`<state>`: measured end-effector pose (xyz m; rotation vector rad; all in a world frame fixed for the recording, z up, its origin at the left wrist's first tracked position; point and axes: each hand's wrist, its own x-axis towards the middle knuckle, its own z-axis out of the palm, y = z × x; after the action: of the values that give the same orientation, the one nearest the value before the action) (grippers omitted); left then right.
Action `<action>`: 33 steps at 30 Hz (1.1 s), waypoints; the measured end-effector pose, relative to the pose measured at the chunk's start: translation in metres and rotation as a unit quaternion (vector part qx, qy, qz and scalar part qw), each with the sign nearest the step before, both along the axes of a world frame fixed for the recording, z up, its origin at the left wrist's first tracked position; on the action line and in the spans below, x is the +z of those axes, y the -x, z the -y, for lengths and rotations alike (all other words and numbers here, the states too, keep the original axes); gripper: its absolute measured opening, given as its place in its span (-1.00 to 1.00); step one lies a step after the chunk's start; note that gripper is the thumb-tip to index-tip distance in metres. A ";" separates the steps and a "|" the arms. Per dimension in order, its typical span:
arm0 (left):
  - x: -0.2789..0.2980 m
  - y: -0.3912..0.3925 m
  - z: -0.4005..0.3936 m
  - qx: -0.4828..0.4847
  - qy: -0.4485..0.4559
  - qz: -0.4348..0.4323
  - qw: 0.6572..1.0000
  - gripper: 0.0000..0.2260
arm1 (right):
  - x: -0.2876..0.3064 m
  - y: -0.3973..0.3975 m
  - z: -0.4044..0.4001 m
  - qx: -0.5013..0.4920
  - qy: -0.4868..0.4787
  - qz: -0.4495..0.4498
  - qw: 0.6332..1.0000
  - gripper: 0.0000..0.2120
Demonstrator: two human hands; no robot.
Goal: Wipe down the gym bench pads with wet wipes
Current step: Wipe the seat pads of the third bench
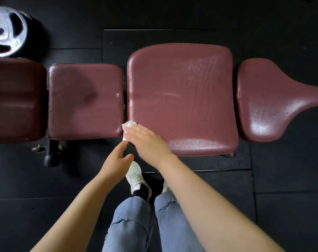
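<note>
Several maroon bench pads lie in a row across the view. The large middle pad (181,91) shines with wet streaks, and so does the saddle-shaped pad (267,100) to its right. A smaller square pad (85,100) and a darker pad (16,99) sit to the left. My right hand (147,140) presses flat on a white wet wipe (127,125) at the near left corner of the large pad, by the gap between pads. My left hand (116,159) hovers just below that corner, fingers apart, holding nothing.
A silver weight plate (5,31) stands at the far left on the black rubber floor. A black bench leg with a wheel (51,153) sticks out under the square pad. My feet in white shoes (136,177) stand close to the bench.
</note>
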<state>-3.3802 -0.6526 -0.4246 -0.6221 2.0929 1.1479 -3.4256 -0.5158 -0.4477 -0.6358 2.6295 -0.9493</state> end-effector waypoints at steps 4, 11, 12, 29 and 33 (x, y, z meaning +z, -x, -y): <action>0.000 -0.004 0.001 0.038 -0.008 0.023 0.999 -0.39 | -0.008 -0.006 -0.100 -0.083 -0.086 -0.016 0.993 -0.64; 0.001 -0.009 -0.006 0.032 -0.021 0.012 0.999 -0.33 | -0.011 -0.071 -0.203 -0.542 -0.180 0.091 0.816 -0.57; 0.002 -0.010 -0.005 0.040 -0.025 0.015 0.999 -0.33 | -0.011 -0.063 -0.187 -0.567 -0.164 0.088 0.802 -0.60; -0.001 -0.016 -0.008 0.114 -0.105 0.011 0.988 -0.33 | -0.008 -0.101 -0.214 -0.514 -0.118 0.042 0.849 -0.56; -0.003 -0.017 -0.007 0.148 -0.132 -0.002 0.980 -0.44 | -0.014 -0.089 -0.158 -0.595 -0.044 -0.002 0.803 -0.60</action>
<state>-3.3632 -0.6452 -0.4274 -0.8196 1.8467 1.5631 -3.3365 -0.3582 -0.4614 1.2214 2.8925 -1.0057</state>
